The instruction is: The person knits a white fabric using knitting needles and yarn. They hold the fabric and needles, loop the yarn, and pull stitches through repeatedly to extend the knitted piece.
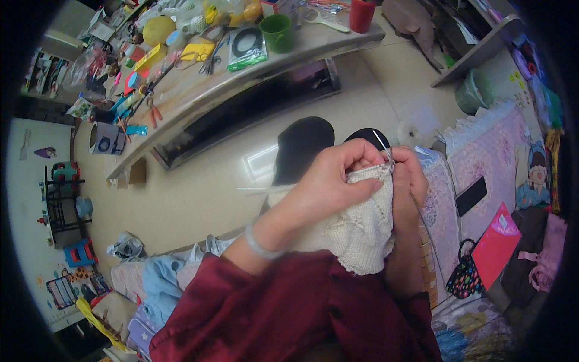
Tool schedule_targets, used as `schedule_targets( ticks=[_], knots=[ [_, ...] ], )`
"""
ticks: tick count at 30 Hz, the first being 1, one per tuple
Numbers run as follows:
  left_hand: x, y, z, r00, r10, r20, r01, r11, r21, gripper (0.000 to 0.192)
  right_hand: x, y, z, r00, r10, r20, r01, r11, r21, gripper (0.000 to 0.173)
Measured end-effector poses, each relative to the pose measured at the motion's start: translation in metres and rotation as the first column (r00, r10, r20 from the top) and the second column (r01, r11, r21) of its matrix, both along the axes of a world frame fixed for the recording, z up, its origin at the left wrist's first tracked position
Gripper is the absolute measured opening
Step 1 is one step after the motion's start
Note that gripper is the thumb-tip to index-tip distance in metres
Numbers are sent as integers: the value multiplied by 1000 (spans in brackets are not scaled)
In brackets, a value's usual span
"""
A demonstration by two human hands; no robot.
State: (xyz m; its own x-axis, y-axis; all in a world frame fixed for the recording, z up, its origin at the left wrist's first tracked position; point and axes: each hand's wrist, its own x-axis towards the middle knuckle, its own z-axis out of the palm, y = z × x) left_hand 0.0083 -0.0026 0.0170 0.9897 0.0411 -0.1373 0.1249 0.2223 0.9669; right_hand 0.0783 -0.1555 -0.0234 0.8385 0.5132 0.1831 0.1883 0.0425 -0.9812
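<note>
My left hand [337,176] pinches the top edge of a cream knitted piece [362,240] with a few openwork holes, its thumb flat on the fabric. Beside it, my right hand [409,176] grips a knitting needle where the stitches sit. The tip of a thin needle [382,142] pokes up between the two hands. From below my right hand a thin grey needle or cable [429,231] runs down. Another pale needle [253,190] sticks out leftward past my left forearm. The fabric hangs over my lap, and my fingers hide part of the stitch row.
A white cone of yarn [409,133] stands on the floor beyond my hands. The table [199,95] ahead carries scissors [210,63], a green cup [276,34] and clutter. On the seat at right lie a phone [471,197], a red packet [496,249] and a patterned pouch [465,276].
</note>
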Motion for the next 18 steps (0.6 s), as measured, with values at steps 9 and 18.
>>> schedule_targets(
  ticks=[9,18],
  knots=[
    [0,3,1,1000,6,-16,-6,1000,-12,19,-2,6,-10,994,-88,-65,90,995,31,19],
    [2,2,-8,995,72,75,-69,997,-42,16,0,4,-10,993,-104,-52,104,995,8,16]
  ],
)
